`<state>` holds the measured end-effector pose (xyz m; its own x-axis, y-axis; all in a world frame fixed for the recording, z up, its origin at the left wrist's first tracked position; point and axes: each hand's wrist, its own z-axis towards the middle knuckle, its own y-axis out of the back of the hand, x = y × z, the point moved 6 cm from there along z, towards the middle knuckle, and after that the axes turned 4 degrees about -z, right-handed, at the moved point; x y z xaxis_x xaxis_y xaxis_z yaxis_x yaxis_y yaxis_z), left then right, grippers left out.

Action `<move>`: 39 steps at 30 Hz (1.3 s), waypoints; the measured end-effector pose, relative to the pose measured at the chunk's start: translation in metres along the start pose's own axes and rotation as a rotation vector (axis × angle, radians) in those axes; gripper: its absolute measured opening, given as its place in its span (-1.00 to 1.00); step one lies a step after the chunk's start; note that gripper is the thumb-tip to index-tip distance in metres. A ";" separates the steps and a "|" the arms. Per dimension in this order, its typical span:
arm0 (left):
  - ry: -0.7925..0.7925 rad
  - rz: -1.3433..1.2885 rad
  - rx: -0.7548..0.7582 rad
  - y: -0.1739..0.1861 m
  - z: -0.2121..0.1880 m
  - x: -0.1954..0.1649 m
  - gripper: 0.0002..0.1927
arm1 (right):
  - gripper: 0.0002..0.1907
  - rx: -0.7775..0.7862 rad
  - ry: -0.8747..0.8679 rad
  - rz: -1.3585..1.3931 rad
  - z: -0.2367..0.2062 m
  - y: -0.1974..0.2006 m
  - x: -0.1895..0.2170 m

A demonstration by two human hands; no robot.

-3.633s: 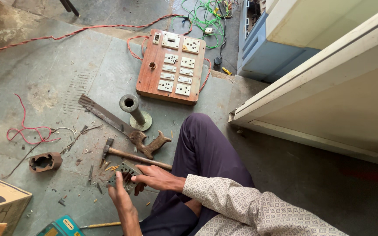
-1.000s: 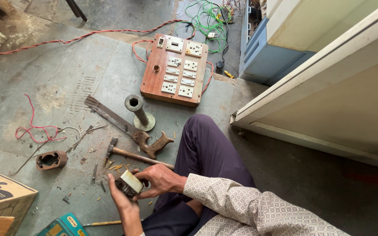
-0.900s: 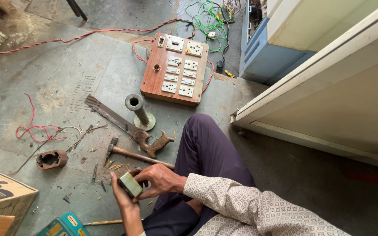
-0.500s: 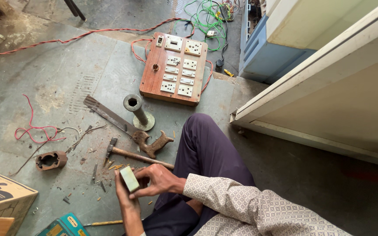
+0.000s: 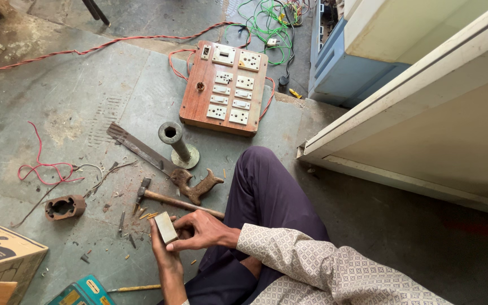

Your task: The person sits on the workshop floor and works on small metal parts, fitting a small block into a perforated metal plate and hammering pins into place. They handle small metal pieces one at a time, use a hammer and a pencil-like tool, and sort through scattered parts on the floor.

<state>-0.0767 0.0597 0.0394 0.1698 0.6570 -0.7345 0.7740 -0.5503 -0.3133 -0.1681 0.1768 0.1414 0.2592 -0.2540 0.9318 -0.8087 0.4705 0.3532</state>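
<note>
Seated worker on a grey stone floor (image 5: 86, 96), viewed from above. The left hand (image 5: 165, 254) cradles a small rectangular grey metal block (image 5: 165, 227) from below, fingers curled round its lower edges; the right hand (image 5: 201, 230) closes on the block's right side, thumb and fingertips pinching it. The block sits between both hands, just above the floor and in front of the dark trouser leg (image 5: 266, 197).

The block appears solid, rigid and compact, probably heavy for its bulk; its flat faces look smooth, so a grip across opposite edges seems safer than on the faces. Its corners look square.

Just beyond the hands lie a wooden-handled hammer (image 5: 170, 200), an old handsaw with rusted blade and brown grip (image 5: 159, 161), an upright grey metal pipe on a round flange (image 5: 177, 146) and scattered nails. A wooden switch-and-socket board (image 5: 224, 87) lies farther off. Open floor remains to the left, near red wire (image 5: 40, 166); a cream cabinet edge (image 5: 402, 169) bounds the right.
</note>
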 end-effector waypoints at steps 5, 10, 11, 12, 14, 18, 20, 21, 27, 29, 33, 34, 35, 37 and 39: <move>-0.047 -0.092 0.056 -0.005 -0.004 -0.008 -0.35 | -0.49 0.088 -0.025 0.342 0.001 -0.008 -0.004; -0.047 -0.125 0.078 -0.014 -0.018 -0.021 -0.35 | -0.55 0.179 -0.052 0.530 0.006 -0.019 -0.014; -0.072 -0.119 0.088 -0.017 -0.022 -0.025 -0.35 | -0.56 0.195 -0.068 0.565 0.007 -0.022 -0.018; -0.097 -0.113 0.098 -0.020 -0.026 -0.030 -0.36 | -0.57 0.212 -0.085 0.601 0.007 -0.025 -0.020; -0.174 -0.120 0.164 -0.028 -0.033 -0.041 -0.36 | -0.56 0.204 -0.086 0.568 0.007 -0.026 -0.025; -0.233 -0.067 0.243 -0.034 -0.037 -0.055 -0.33 | -0.55 0.215 -0.065 0.516 0.006 -0.028 -0.025; -0.193 0.009 0.196 -0.030 -0.035 -0.052 -0.32 | -0.55 0.210 -0.096 0.521 0.007 -0.028 -0.026; -0.171 0.049 0.173 -0.027 -0.034 -0.049 -0.32 | -0.55 0.206 -0.113 0.526 0.007 -0.028 -0.026; -0.037 -0.072 0.142 -0.016 -0.013 -0.030 -0.21 | -0.59 0.114 -0.104 0.375 0.003 -0.028 -0.030; -0.101 0.029 -0.003 0.002 -0.005 -0.036 -0.26 | -0.46 0.122 -0.134 0.379 0.001 -0.031 -0.033; -0.256 -0.081 -0.071 0.042 -0.001 -0.056 -0.38 | -0.39 0.163 -0.161 0.262 -0.002 -0.036 -0.031; -0.245 -0.165 -0.073 0.052 0.000 -0.058 -0.40 | -0.44 0.184 -0.154 0.282 -0.002 -0.038 -0.029; -0.232 -0.250 -0.073 0.062 0.001 -0.059 -0.42 | -0.48 0.204 -0.146 0.300 -0.004 -0.040 -0.027; -0.188 -0.404 -0.073 0.076 0.002 -0.054 -0.46 | -0.52 0.244 -0.142 0.356 -0.006 -0.045 -0.026; -0.128 -0.547 -0.077 0.085 0.004 -0.046 -0.49 | -0.54 0.290 -0.145 0.430 -0.009 -0.054 -0.027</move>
<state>-0.0211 -0.0192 0.0440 -0.3399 0.7656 -0.5462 0.7716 -0.1050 -0.6274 -0.1272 0.1657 0.0982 -0.1861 -0.2135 0.9590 -0.9438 0.3102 -0.1141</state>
